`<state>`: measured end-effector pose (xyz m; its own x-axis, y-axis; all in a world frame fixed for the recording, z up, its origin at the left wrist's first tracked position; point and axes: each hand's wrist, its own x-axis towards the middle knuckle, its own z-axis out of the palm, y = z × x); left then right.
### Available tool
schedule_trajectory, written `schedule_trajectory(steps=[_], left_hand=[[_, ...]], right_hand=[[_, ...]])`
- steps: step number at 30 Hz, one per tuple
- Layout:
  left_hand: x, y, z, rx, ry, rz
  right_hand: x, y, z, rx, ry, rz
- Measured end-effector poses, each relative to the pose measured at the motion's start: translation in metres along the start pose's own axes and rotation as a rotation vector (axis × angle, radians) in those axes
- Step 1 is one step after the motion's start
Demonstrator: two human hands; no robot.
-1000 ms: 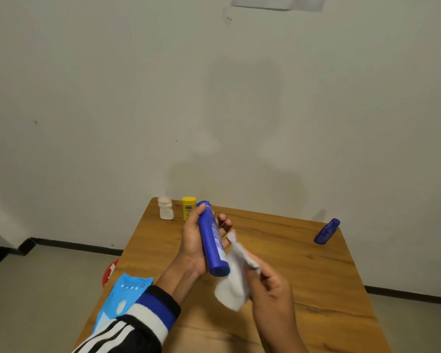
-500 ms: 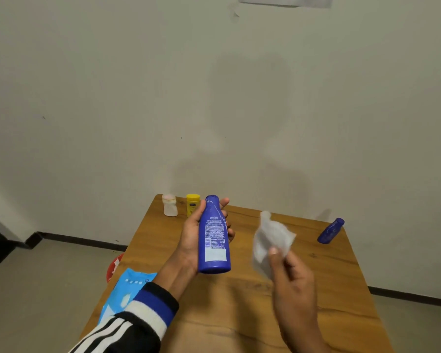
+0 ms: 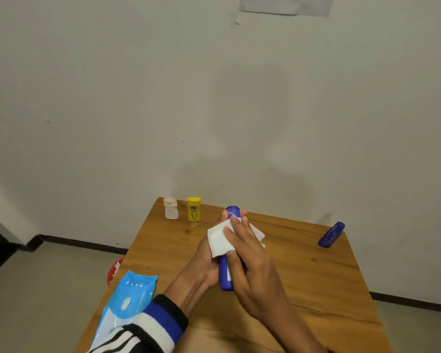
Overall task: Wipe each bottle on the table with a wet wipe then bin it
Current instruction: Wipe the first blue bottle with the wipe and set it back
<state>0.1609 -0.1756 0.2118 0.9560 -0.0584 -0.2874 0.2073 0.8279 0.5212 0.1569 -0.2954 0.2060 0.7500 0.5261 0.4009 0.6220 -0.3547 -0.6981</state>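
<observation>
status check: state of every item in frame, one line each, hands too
tall blue bottle: off the table, held in the left hand, upper half covered by the wipe
wet wipe: unfolded, pressed on the bottle
left hand: grips the bottle
right hand: fingers hold the wipe against the bottle
small blue bottle: capped, on the table, tilted
yellow bottle: upright, capped
white bottle: upright
wipes pack: lies at the table's left edge
</observation>
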Motion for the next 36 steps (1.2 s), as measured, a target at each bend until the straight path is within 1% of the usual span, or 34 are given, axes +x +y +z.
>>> schedule_trajectory(steps=[2,4,8,12,15,17,20,22,26,29,32,36], left_hand=[[-0.002,0.002,-0.001,-0.022,-0.008,-0.018],[-0.002,0.004,-0.003,-0.004,-0.019,-0.033],[-0.002,0.006,-0.002,0.024,-0.019,-0.041],[0.001,0.016,-0.001,0.076,-0.024,-0.057],[0.004,0.016,-0.004,0.111,-0.016,-0.062],[0.004,0.01,-0.004,0.171,-0.025,-0.03],[0.001,0.003,0.005,0.285,0.022,0.038],[-0.002,0.003,0.012,0.277,0.036,0.03],[-0.002,0.007,0.012,0.246,0.04,0.006],[-0.003,0.008,0.009,0.263,0.04,0.014],[0.0,0.009,0.005,0.264,0.052,0.01],[0.004,0.012,-0.004,0.204,0.034,0.025]], right_hand=[[0.011,0.001,-0.008,0.058,-0.07,0.024],[0.018,0.0,-0.016,0.066,-0.103,0.031],[0.016,-0.003,-0.015,-0.099,-0.102,-0.062],[-0.018,0.0,-0.002,-0.233,-0.109,-0.172],[-0.027,-0.002,0.002,-0.299,-0.131,-0.135],[-0.018,-0.004,0.002,-0.346,-0.13,-0.113],[0.009,-0.011,-0.012,-0.39,-0.15,-0.077],[0.024,-0.013,-0.024,-0.431,-0.221,-0.046],[0.033,-0.011,-0.033,-0.467,-0.298,-0.081],[0.033,-0.009,-0.028,-0.428,-0.257,-0.094],[0.02,-0.004,-0.015,-0.431,-0.1,-0.195],[-0.003,0.009,-0.008,-0.248,0.001,-0.313]])
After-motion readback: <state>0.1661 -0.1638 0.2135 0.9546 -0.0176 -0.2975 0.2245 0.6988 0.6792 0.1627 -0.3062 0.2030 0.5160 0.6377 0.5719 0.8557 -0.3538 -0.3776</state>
